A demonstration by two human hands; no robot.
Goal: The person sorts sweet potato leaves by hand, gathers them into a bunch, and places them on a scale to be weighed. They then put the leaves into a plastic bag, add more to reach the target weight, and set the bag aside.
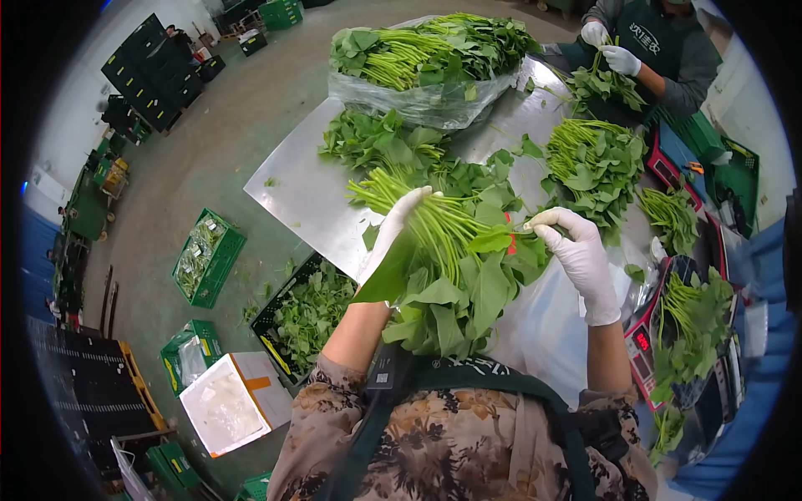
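My left hand [393,227], in a white glove, is closed round a thick bunch of leafy greens [439,230]. Its pale green stems point to the upper left, and broad leaves hang toward my chest. To the right of the bunch, my right hand [585,263], also gloved, has its thumb and fingers pinched together by the outer leaves. Whatever lies in that pinch is too small to make out. A small red strip [511,237] shows among the leaves close to those fingertips. Beyond the bunch, loose greens [376,138] lie on the metal table [288,179].
A plastic-lined heap of greens [426,63] stands at the table's far end. Another pile [595,167] lies to the right. Across the table a co-worker [660,50] handles stems. Scales [642,355] holding greens line the right side; a black crate [309,313] is at floor left.
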